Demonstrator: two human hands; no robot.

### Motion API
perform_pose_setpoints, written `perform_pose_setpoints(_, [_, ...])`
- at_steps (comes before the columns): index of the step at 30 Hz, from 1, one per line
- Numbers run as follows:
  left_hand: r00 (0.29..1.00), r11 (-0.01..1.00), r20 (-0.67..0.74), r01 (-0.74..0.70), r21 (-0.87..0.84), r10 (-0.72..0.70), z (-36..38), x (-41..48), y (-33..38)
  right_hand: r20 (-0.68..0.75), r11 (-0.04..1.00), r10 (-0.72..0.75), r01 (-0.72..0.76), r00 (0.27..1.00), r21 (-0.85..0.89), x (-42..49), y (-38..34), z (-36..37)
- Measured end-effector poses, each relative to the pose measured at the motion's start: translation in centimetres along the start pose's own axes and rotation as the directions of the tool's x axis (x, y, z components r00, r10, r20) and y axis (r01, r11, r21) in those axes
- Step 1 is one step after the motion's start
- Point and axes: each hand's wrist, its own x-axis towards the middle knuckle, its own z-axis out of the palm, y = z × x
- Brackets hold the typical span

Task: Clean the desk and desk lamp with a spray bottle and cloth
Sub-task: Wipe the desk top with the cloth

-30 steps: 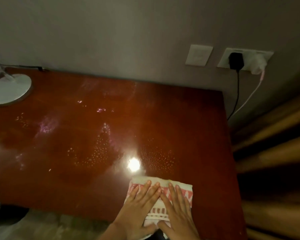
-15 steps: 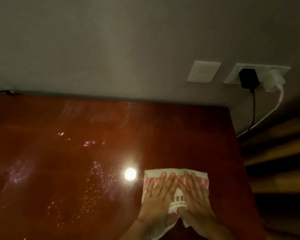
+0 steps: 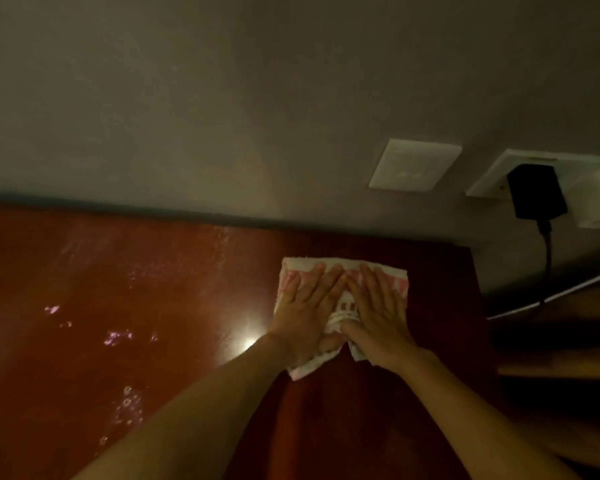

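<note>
Since half a second ago the cloth [image 3: 340, 308] and both hands have slid away from the near edge toward the wall [image 3: 222, 98], and the arms now reach out straight. On the left, droplets [image 3: 127, 408] and wet smears glisten on the desk [image 3: 66, 271]. A bright glare [image 3: 248, 339] sits just left of the left hand [image 3: 307, 315]. That hand and the right hand [image 3: 378, 315] lie flat, fingers spread, pressing the folded cloth onto the desk near its far right corner. Right of them, a switch [image 3: 414, 166] and a black plug [image 3: 536, 192] sit on the wall.
</note>
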Motion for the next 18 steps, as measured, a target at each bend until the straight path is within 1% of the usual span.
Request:
perform_pose_setpoints(4, [1.000,0.999,-0.001,0.016,0.045,-0.016,-0.8,2.9,-1.4,-0.035,0.999,-0.038,0.037,0.999,-0.005,3.3,0.9,-1.3])
perform_pose_setpoints(8, [0.999,0.999,-0.025,0.027,0.018,-0.027,-0.9,4.3,-2.3,-0.075,0.998,-0.069,0.069,0.995,0.000,4.9,1.0,-2.2])
perform_pose_setpoints(11, [1.000,1.000,-0.007,0.019,0.020,-0.019,-1.4,4.9,-3.1,-0.078,0.997,-0.071,0.074,0.994,0.036,5.4,0.5,-2.8])
perform_pose_setpoints(14, [1.000,0.998,0.024,-0.011,-0.060,0.013,-2.0,5.1,-4.4,-0.065,0.995,-0.064,0.069,0.996,0.071,5.7,-0.1,-2.9])
perform_pose_setpoints(16, [0.999,0.992,0.022,-0.023,-0.125,0.026,-2.4,5.2,-5.5,-0.062,0.995,-0.061,0.066,0.996,0.075,6.1,-0.7,-2.8])
perform_pose_setpoints(18, [0.999,0.990,-0.003,-0.033,-0.135,0.033,-2.9,5.1,-6.9,-0.051,0.994,-0.059,0.063,0.997,0.085,6.5,-1.8,-2.7])
